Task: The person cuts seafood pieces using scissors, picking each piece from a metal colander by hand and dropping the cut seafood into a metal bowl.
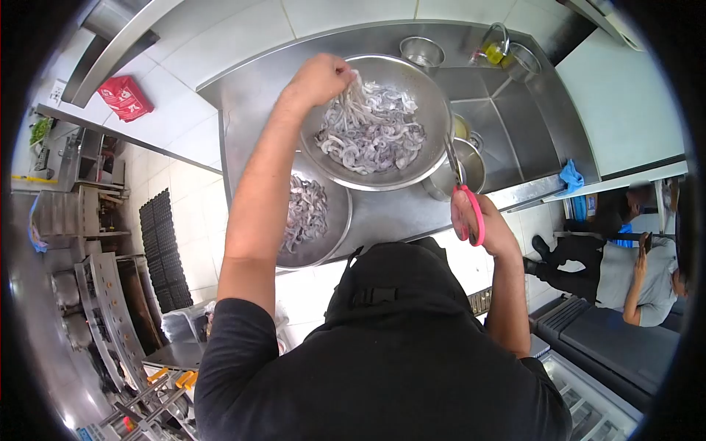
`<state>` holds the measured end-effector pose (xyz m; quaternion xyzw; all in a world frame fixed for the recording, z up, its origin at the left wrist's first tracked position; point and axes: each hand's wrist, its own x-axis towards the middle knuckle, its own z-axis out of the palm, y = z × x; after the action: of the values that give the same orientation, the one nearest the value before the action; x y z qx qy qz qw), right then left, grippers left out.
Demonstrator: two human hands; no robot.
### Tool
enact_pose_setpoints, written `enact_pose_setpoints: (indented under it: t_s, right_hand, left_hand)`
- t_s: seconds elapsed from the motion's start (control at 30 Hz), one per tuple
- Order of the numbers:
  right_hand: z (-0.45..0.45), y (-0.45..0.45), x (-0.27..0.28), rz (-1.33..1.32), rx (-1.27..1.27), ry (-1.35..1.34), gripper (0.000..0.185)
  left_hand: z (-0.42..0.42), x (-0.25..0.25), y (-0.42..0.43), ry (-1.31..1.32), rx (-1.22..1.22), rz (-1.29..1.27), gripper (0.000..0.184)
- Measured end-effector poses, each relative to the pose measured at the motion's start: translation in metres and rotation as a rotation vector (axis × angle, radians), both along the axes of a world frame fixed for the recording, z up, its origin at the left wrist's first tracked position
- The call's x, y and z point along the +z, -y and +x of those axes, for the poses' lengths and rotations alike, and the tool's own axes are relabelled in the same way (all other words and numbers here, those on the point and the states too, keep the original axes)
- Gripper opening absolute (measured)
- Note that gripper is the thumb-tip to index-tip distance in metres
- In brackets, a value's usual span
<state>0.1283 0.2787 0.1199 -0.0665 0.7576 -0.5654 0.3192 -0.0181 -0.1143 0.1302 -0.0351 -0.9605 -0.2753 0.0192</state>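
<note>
Two metal bowls [432, 121] hold greyish seafood [379, 140]; the left hand [320, 79] pinches some.

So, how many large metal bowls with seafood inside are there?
2. The farther bowl is under the left hand; the nearer bowl is partly hidden by the left forearm and the farther bowl.

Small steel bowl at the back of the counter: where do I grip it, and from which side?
Pinch the right rim of the small bowl from above, one finger inside and one outside. It stands upright, mouth up, so that edge looks easy to straddle. Coming from the sink side seems best, since the large bowl crowds its near side.
</note>
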Motion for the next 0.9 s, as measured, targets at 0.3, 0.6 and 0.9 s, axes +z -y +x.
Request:
enact_pose_setpoints:
  t_s: [0.3, 0.6, 0.9]
  right_hand:
    - [-0.052, -0.004, -0.019, -0.029, 0.076, -0.011, 0.065]
    - [-0.130, -0.022, -0.025, -0.030, 0.102, -0.037, 0.066]
    - [-0.149, -0.025, -0.035, -0.012, 0.167, 0.096, 0.060]
  left_hand:
    - [0.005, 0.062, -0.005, -0.217, 0.105, 0.336, 0.029]
    - [-0.015, 0.081, -0.008, -0.314, 0.311, 0.439, 0.028]
    - [-0.014, -0.096, -0.018, 0.040, 0.369, -0.282, 0.039]
